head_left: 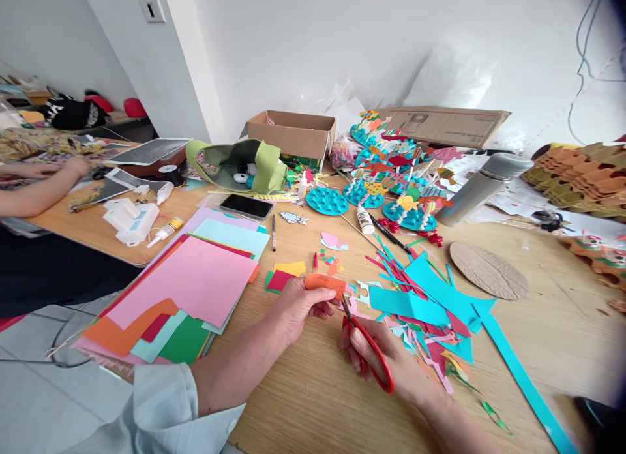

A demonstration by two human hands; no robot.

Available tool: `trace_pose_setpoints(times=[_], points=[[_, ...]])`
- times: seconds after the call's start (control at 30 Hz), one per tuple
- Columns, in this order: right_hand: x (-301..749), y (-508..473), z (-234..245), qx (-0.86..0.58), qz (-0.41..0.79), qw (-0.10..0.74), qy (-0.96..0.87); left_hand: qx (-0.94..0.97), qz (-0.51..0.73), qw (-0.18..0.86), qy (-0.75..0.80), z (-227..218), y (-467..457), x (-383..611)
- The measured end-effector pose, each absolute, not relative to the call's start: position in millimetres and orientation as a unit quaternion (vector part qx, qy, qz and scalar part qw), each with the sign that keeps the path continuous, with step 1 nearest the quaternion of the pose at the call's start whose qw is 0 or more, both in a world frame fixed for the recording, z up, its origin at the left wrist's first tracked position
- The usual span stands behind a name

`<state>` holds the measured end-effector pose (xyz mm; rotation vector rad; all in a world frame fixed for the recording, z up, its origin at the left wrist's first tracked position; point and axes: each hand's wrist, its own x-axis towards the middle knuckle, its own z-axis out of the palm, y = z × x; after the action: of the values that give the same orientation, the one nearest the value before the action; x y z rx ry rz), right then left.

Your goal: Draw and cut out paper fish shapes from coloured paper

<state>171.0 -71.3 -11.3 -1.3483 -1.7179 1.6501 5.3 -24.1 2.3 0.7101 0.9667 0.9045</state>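
My left hand (298, 308) pinches a small piece of orange paper (324, 284) just above the wooden table (313, 389). My right hand (379, 359) grips red-handled scissors (369, 346), and their blades point up into the orange paper's lower edge. Both hands work near the table's front middle. A stack of coloured paper sheets (190, 291), pink on top, lies just left of my left hand. Teal and pink paper offcuts (430, 310) are scattered just right of the scissors.
A phone (246, 207), pen (273, 232), glue bottle (364, 220), teal craft discs (327, 201), a cardboard box (292, 133), a green bag (235, 164), a grey flask (482, 186) and a cardboard oval (489, 270) lie farther back. Another person's arm (39, 183) rests at far left.
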Motion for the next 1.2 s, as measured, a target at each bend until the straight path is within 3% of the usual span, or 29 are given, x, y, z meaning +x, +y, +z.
trace_pose_setpoints(times=[1.2], points=[[172.8, -69.9, -17.5, -0.498, 0.584, 0.214, -0.604, 0.376, 0.419, 0.692, 0.452, 9.7, -25.2, 5.1]])
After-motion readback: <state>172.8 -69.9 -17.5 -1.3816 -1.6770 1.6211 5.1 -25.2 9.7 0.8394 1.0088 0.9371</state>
